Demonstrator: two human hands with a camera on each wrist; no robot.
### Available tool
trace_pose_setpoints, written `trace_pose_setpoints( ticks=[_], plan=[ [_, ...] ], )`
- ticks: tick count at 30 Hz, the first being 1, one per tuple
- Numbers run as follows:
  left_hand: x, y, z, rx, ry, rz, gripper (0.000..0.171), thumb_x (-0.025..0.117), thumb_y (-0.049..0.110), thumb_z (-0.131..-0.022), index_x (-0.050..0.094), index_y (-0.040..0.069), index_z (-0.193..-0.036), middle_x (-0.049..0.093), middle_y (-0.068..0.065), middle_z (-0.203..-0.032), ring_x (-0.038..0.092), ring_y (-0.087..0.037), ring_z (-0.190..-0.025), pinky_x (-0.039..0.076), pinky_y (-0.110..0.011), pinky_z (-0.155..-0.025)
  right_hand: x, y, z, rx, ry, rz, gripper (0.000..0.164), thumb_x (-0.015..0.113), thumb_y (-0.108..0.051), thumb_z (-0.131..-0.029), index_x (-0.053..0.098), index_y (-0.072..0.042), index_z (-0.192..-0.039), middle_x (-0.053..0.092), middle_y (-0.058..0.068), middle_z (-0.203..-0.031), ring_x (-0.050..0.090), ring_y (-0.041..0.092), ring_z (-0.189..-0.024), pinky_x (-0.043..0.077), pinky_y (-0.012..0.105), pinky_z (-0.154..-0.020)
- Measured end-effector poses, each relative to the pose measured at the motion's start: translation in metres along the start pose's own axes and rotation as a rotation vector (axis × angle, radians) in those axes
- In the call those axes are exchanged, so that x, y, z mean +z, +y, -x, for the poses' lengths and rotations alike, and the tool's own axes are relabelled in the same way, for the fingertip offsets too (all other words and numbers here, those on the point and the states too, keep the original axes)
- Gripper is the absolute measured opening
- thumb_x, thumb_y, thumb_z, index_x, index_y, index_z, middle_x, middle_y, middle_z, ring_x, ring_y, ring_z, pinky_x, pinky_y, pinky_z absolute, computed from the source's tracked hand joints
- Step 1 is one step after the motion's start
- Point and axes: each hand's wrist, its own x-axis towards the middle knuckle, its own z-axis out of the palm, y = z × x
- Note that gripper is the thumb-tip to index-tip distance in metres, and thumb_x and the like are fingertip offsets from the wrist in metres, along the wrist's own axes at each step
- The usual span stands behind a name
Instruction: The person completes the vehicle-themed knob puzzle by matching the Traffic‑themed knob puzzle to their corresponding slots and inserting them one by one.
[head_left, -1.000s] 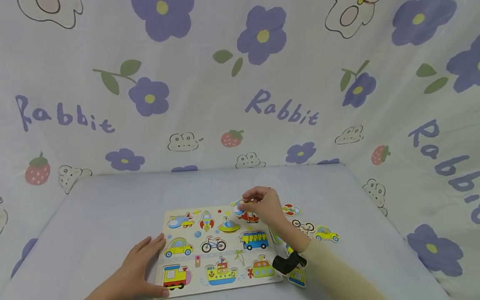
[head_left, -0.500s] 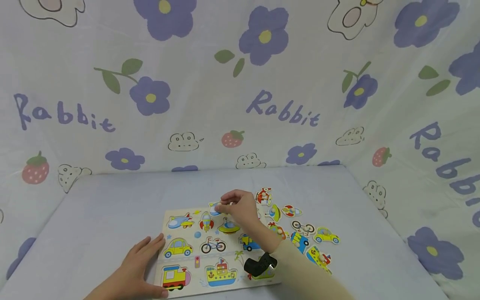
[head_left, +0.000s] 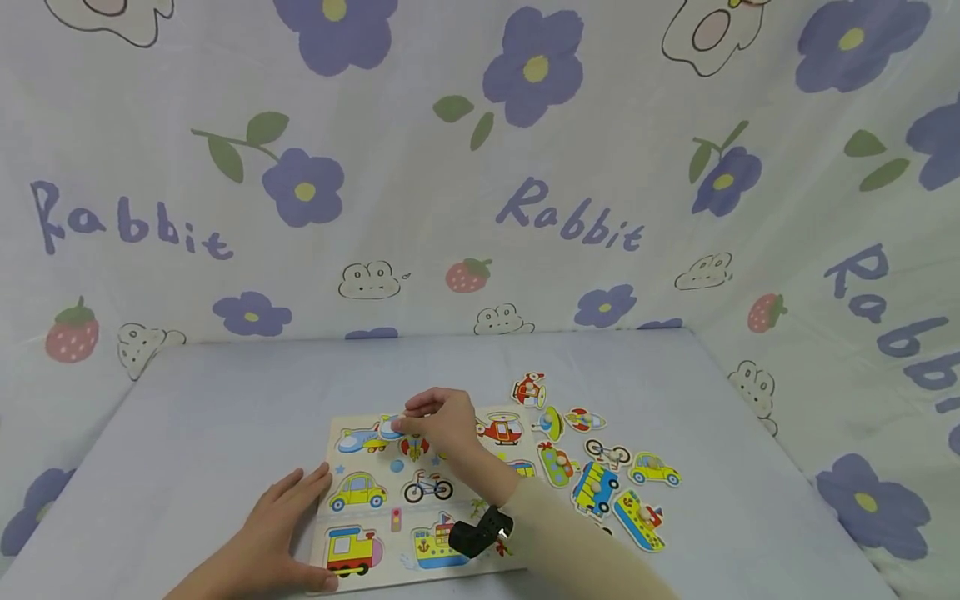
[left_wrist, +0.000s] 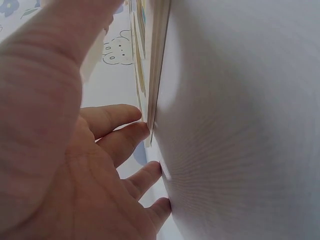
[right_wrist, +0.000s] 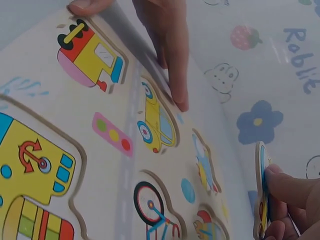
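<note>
My right hand (head_left: 444,427) pinches the light-blue airplane puzzle piece (head_left: 389,427) between thumb and fingers, above the board's top left. In the right wrist view the piece (right_wrist: 260,190) is seen edge-on, raised off the board. The wooden puzzle board (head_left: 397,525) lies flat, with printed vehicle recesses; the airplane recess (head_left: 358,440) is just left of the held piece. My left hand (head_left: 273,533) rests along the board's left edge, its fingers spread and thumb at the front corner. In the left wrist view its fingertips touch the board's edge (left_wrist: 155,75).
Loose knobbed pieces lie right of the board: helicopter (head_left: 529,389), flying saucer (head_left: 552,423), rocket (head_left: 583,419), bicycle (head_left: 607,453), car (head_left: 655,468), submarine (head_left: 555,463), bus (head_left: 595,490) and ship (head_left: 640,521). A printed cloth wall (head_left: 420,200) stands behind the table.
My right hand has moved left across the board's top with the airplane piece, from the helicopter recess toward the airplane recess. The left hand has stayed at the board's edge.
</note>
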Motion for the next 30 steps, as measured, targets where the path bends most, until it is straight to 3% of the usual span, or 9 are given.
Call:
trace_pose_setpoints(
  ticks=[7,13,18,22,30],
  plan=[
    [0.0,0.0,-0.001,0.007,0.002,-0.005,0.128,0.087,0.068,-0.05,0.038,0.008,-0.151,0.03,-0.009,-0.158,0.013,-0.042,-0.142,0.021,-0.073,-0.102,0.012,-0.003,0.001,0.027,-0.013,-0.015,0.024,0.089,-0.01,-0.071,0.072,-0.008,-0.087,0.069,-0.001,-0.077,0.065,0.012,-0.071,0.052,0.024,-0.062],
    [0.0,-0.003,0.001,0.079,0.035,-0.003,0.128,0.084,0.072,-0.051,0.039,0.005,-0.15,0.032,-0.011,-0.157,0.016,-0.043,-0.141,0.023,-0.072,-0.103,0.024,-0.003,0.002,0.025,-0.018,-0.022,0.024,0.09,-0.009,-0.07,0.071,-0.008,-0.085,0.069,-0.002,-0.075,0.066,0.011,-0.07,0.054,0.024,-0.064],
    [0.0,-0.006,0.003,0.122,0.041,0.008,0.125,0.084,0.07,-0.053,0.04,0.003,-0.149,0.033,-0.012,-0.156,0.018,-0.046,-0.139,0.025,-0.074,-0.1,0.035,-0.003,0.006,0.092,-0.036,-0.041,0.023,0.089,-0.009,-0.071,0.071,-0.01,-0.084,0.069,-0.002,-0.074,0.066,0.013,-0.069,0.055,0.027,-0.064],
    [0.0,-0.008,0.003,0.136,0.036,0.011,0.125,0.084,0.071,-0.054,0.04,0.002,-0.149,0.032,-0.012,-0.156,0.018,-0.046,-0.139,0.025,-0.073,-0.101,0.042,-0.002,0.007,0.127,-0.034,-0.038,0.022,0.089,-0.008,-0.071,0.07,-0.01,-0.084,0.068,-0.001,-0.074,0.066,0.013,-0.067,0.057,0.029,-0.064],
    [-0.002,-0.01,0.001,0.13,0.027,0.023,0.123,0.084,0.069,-0.055,0.039,0.004,-0.15,0.031,-0.01,-0.157,0.017,-0.045,-0.14,0.025,-0.073,-0.101,0.048,-0.001,0.005,0.103,-0.031,-0.044,0.022,0.089,-0.006,-0.07,0.07,-0.008,-0.082,0.068,0.0,-0.072,0.066,0.013,-0.065,0.055,0.028,-0.06]
  ],
)
